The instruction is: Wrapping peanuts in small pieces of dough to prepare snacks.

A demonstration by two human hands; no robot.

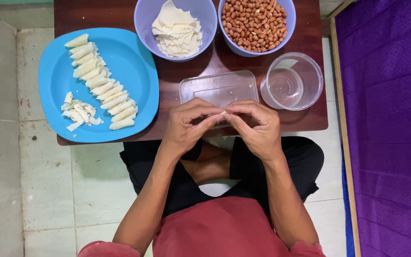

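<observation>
Left hand (186, 124) and right hand (258, 126) meet fingertip to fingertip, pinching a small pale wrapper (223, 113) between them, above the near edge of a clear tray (217, 85). On the table (305, 52), a clear cup (292, 81) stands right of the tray. Far side: bowl of wrappers (177, 28), bowl of peanuts (255, 24). Left: blue plate (134, 71) bearing a row of rolls (101, 83).

Blue plate (134, 71); lilac bowls (143, 24)
</observation>
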